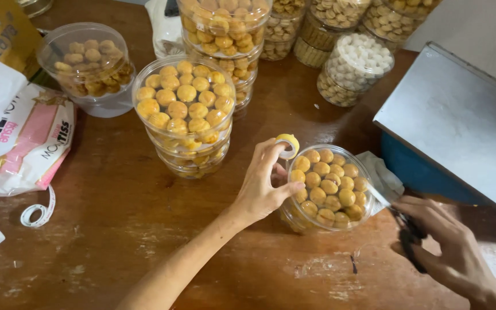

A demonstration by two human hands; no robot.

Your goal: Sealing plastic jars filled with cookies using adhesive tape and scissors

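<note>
Gripping a small roll of clear tape (287, 146) between fingertips, the left hand (264, 186) rests against the near-left side of a round clear tub of golden cookies (328, 186) on the brown wooden table (116, 229). The right hand (449, 247) closes around what look like dark-handled scissors (406, 227), blades pointing at the tub's right edge. A stack of similar tubs (185, 115) stands behind, well left of a grey metal tray (460, 120).
</note>
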